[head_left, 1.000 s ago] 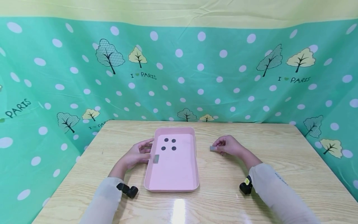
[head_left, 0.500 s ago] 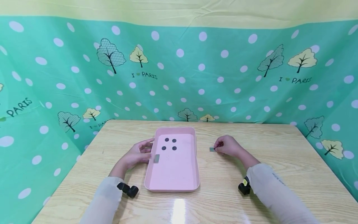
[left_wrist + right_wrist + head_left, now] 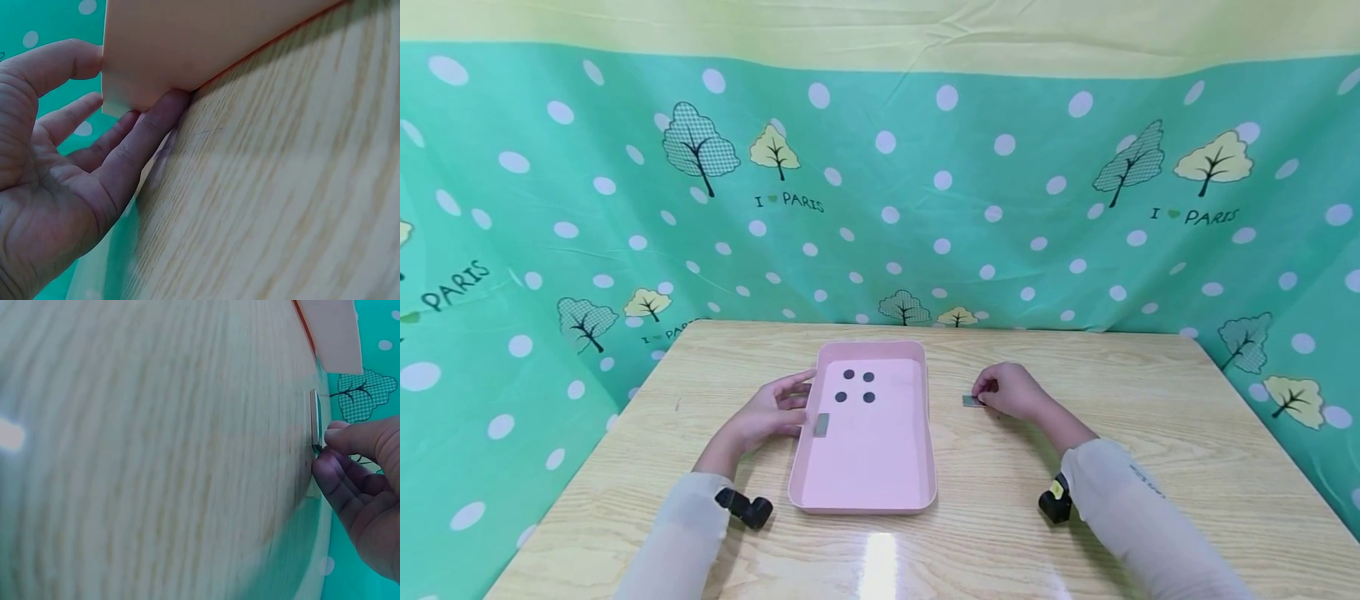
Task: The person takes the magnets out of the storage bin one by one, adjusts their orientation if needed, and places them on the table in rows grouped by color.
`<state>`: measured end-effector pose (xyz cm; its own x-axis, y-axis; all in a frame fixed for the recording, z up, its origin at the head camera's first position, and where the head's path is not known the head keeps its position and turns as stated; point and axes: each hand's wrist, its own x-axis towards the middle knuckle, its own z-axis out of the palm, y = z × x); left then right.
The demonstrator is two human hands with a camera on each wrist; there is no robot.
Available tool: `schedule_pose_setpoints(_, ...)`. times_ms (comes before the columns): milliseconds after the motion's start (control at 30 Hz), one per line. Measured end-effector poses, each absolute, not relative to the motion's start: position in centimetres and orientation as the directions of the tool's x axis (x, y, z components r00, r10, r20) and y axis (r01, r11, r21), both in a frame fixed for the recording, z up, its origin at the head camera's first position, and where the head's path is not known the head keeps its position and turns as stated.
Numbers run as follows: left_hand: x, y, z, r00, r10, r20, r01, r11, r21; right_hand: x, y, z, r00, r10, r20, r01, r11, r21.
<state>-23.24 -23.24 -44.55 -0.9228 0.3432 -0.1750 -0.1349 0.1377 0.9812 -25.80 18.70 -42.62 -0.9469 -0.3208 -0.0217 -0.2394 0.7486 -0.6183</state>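
A shallow pink tray (image 3: 868, 467) lies on the table. Inside it are several black discs (image 3: 868, 397) near the far end and a small grey rectangular piece (image 3: 822, 425) against the left wall. My left hand (image 3: 769, 412) rests at the tray's left side, its loosely straight fingers and thumb touching the outer wall, as the left wrist view also shows. To the right of the tray, my right hand (image 3: 1011, 392) pinches the right end of a second grey rectangular piece (image 3: 972, 401) on the table. A small dark bit shows by its fingertips (image 3: 337, 434) in the right wrist view.
The wooden table (image 3: 1150, 400) reaches back to a green dotted curtain (image 3: 887, 208) with tree prints. Black wrist cameras (image 3: 1055, 500) sit at both cuffs. Light glares on the table's front (image 3: 878, 567).
The grey piece in my right hand has gone from tilted to flat on the table, and the right hand has shifted slightly with it. My left hand and the tray have stayed put.
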Motion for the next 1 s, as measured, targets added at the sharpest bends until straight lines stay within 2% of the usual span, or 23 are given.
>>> schedule_pose_setpoints(533, -23.3, -23.0, -44.4, -0.919, 0.352, -0.176, -0.128, 0.155, 0.980, -25.3, 17.7, -40.9, -0.934, -0.348, 0.077, -0.304, 0.663, -0.684)
schedule_pose_setpoints(1000, -23.1, -23.3, -44.5, -0.916, 0.367, -0.159, -0.117, 0.134, 0.984, -24.8, 14.5, -38.4, -0.868, -0.486, 0.106, -0.375, 0.499, -0.782)
